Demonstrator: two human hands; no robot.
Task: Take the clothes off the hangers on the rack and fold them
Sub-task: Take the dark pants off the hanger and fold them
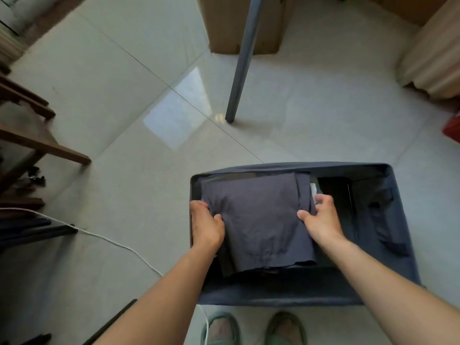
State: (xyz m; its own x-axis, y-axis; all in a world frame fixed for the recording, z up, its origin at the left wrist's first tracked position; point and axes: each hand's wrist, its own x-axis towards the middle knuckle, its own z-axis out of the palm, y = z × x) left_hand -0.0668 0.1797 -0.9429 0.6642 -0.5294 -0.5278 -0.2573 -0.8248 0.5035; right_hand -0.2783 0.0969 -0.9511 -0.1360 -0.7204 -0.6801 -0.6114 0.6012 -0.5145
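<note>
The folded dark grey garment (258,220) was a thin, soft knit by the look of it. It was probably light, limp and quick to slump out of its fold if lifted by one corner. The two opposite side edges, with a thumb on top and fingers below, looked the right places to hold it so that the layers stayed stacked. A loose flap along its right side and a white tag (313,189) peeping out there seemed the parts likeliest to slip free.

It sat between the hands, inside the outline of the fabric storage bin (273,296) and over the bin's left half. Whether it rested on the dark items beneath or hung just above them could not be told.

The left grip (206,226) was clamped on the garment's left edge, thumb pressed on top and fingers tucked out of sight under it. The right grip (321,219) was closed on the right edge, thumb on the cloth and fingers curled round the flap beside the tag.

The bin stood on the pale tiled floor (124,145), just ahead of two green slippers (221,329). Farther off stood a grey table leg (245,58) before a cardboard box (224,23), and a white cord (99,235) trailed on the left.
</note>
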